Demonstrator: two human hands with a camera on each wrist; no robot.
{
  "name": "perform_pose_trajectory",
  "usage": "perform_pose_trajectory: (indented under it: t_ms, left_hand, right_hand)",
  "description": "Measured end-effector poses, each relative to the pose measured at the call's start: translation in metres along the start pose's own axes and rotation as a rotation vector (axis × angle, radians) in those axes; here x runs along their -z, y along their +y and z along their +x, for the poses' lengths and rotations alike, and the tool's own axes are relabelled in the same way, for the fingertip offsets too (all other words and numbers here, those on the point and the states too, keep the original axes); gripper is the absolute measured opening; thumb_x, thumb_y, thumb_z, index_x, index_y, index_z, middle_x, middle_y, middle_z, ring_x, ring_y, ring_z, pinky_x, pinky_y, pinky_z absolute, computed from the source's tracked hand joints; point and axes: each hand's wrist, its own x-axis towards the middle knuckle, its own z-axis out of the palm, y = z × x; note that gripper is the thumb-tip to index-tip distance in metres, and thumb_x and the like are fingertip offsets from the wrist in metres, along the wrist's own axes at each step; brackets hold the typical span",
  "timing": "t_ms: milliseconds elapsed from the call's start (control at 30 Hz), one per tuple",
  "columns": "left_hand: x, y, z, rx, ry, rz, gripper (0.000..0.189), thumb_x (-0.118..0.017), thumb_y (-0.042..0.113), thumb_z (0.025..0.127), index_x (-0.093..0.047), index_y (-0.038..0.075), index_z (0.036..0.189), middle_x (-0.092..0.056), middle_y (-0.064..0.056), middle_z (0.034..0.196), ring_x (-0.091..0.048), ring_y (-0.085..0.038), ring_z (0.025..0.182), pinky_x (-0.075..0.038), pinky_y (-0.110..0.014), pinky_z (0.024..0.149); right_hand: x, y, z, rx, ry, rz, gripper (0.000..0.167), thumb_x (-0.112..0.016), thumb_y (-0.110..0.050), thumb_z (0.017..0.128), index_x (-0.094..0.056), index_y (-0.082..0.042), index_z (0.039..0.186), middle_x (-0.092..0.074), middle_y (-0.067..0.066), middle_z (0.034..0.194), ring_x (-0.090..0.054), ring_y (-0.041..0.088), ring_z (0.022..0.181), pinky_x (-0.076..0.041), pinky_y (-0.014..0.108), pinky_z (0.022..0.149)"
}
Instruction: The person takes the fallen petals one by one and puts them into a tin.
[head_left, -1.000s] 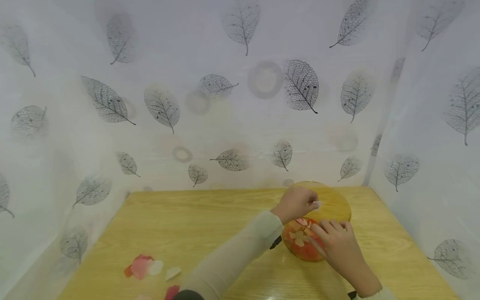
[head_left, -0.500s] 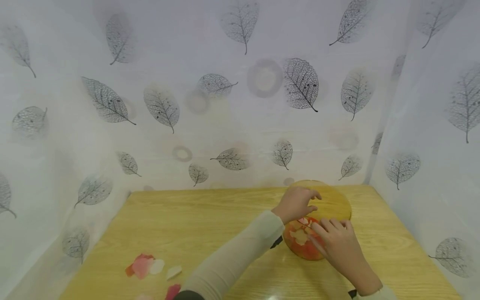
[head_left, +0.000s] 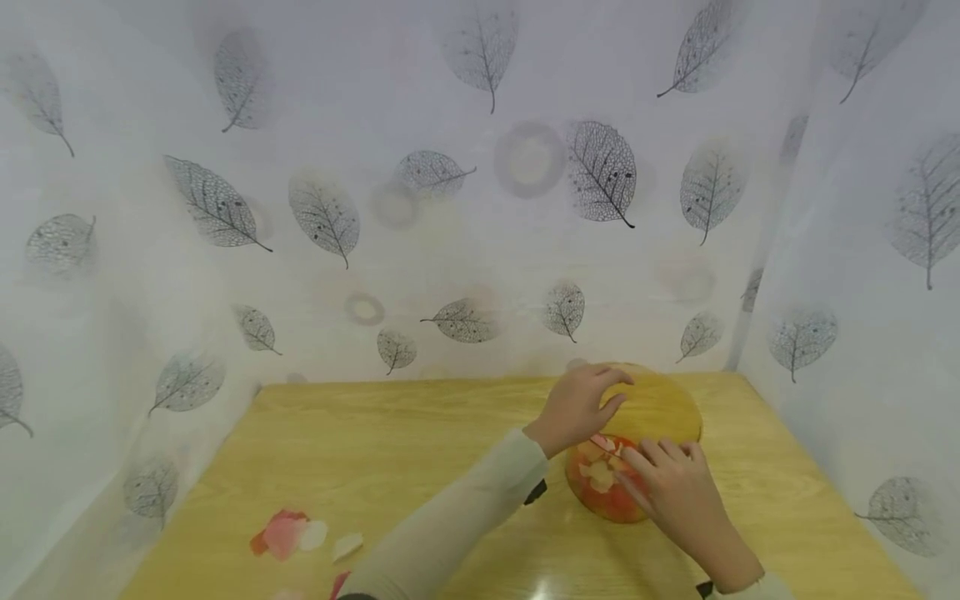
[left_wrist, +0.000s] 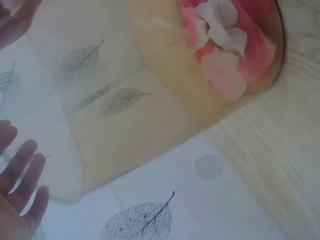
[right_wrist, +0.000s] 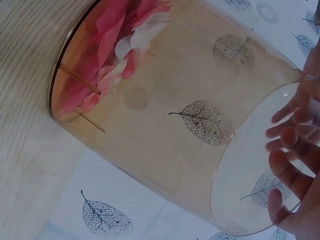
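A tall, see-through amber container stands upright on the table with pink, red and white petals lying in its bottom. Thin brown sticks show among them. My left hand is over the container's left side near the rim, palm turned inward, fingers spread and holding nothing. In the left wrist view its fingertips are beside the container's mouth. My right hand is at the container's near right side, fingers loosely bent. Its fingertips overlap the rim in the right wrist view.
Loose pink, red and white petals lie on the wooden table at front left, partly near the left sleeve. White leaf-patterned sheets enclose the table at the back and both sides.
One second ago my left fingers pinched a small white petal over the container. They have let it go, spread apart and moved slightly left. My right hand has stayed in place.
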Motion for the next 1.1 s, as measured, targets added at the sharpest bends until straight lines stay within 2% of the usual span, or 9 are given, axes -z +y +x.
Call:
perform_pose_trajectory:
  t_ms: [133,233,333,567,733,900,1000,1100]
  left_hand:
    - [0.022,-0.006,-0.020,-0.015,0.025,0.046,0.020,-0.062,0.028,0.091,-0.065,0.022,0.110,-0.068,0.008,0.104,-0.062,-0.006,0.091,-0.049,-0.020,0.084]
    - [0.042,-0.012,-0.041,-0.004,-0.020,0.052,0.019,-0.063,0.028,0.090,-0.066,0.021,0.107,-0.068,0.007,0.102,-0.063,-0.008,0.090,-0.050,-0.024,0.085]
    - [0.059,-0.019,-0.065,0.026,-0.118,0.054,0.019,-0.062,0.028,0.090,-0.066,0.020,0.107,-0.067,0.006,0.105,-0.063,-0.010,0.097,-0.049,-0.027,0.088]
    - [0.089,-0.037,-0.128,0.077,-0.385,0.040,0.020,-0.063,0.029,0.089,-0.066,0.020,0.107,-0.067,0.005,0.102,-0.062,-0.010,0.094,-0.050,-0.028,0.086]
    - [0.100,-0.046,-0.175,0.110,-0.525,0.017,0.021,-0.069,0.027,0.085,-0.066,0.019,0.104,-0.067,0.004,0.096,-0.061,-0.008,0.084,-0.052,-0.030,0.081]
    - [0.104,-0.053,-0.220,0.128,-0.649,0.027,0.026,-0.076,0.023,0.076,-0.066,0.022,0.100,-0.065,0.006,0.091,-0.059,-0.005,0.079,-0.051,-0.028,0.075]
    - [0.102,-0.056,-0.240,0.133,-0.709,0.037,0.027,-0.077,0.021,0.073,-0.065,0.025,0.096,-0.063,0.010,0.088,-0.056,-0.003,0.077,-0.048,-0.025,0.072]
    - [0.097,-0.058,-0.253,0.112,-0.739,0.041,0.021,-0.075,0.021,0.074,-0.065,0.026,0.093,-0.060,0.011,0.083,-0.053,-0.002,0.074,-0.044,-0.021,0.068]
  right_hand:
    - [-0.001,-0.002,-0.002,-0.006,-0.005,0.001,0.055,-0.021,-0.053,0.099,-0.058,-0.016,0.082,-0.054,-0.002,0.069,-0.051,0.019,0.059,-0.036,0.038,0.059]
    - [0.000,-0.001,-0.002,-0.011,-0.004,0.001,0.055,-0.021,-0.053,0.099,-0.058,-0.016,0.082,-0.055,-0.001,0.068,-0.051,0.020,0.059,-0.036,0.039,0.058]
    - [-0.001,-0.001,-0.002,-0.017,-0.005,-0.002,0.056,-0.021,-0.053,0.099,-0.058,-0.016,0.082,-0.055,-0.001,0.068,-0.051,0.020,0.059,-0.036,0.039,0.058]
    - [-0.001,-0.001,-0.002,-0.025,-0.010,0.004,0.057,-0.021,-0.053,0.099,-0.061,-0.016,0.083,-0.054,-0.002,0.068,-0.050,0.019,0.059,-0.035,0.038,0.059]
    - [-0.001,-0.002,-0.001,-0.024,-0.006,0.012,0.057,-0.022,-0.053,0.099,-0.061,-0.016,0.083,-0.054,-0.002,0.069,-0.050,0.019,0.060,-0.036,0.038,0.059]
    - [-0.001,-0.002,0.000,-0.018,-0.012,0.011,0.057,-0.022,-0.053,0.099,-0.062,-0.016,0.083,-0.055,-0.002,0.070,-0.051,0.019,0.060,-0.036,0.038,0.059]
    - [-0.002,-0.001,-0.001,-0.012,-0.003,0.006,0.057,-0.021,-0.053,0.099,-0.061,-0.016,0.083,-0.054,-0.001,0.069,-0.051,0.019,0.060,-0.035,0.038,0.059]
    - [-0.002,-0.001,-0.001,-0.007,0.003,0.004,0.057,-0.021,-0.053,0.099,-0.061,-0.015,0.083,-0.054,-0.001,0.069,-0.050,0.019,0.059,-0.035,0.038,0.058]
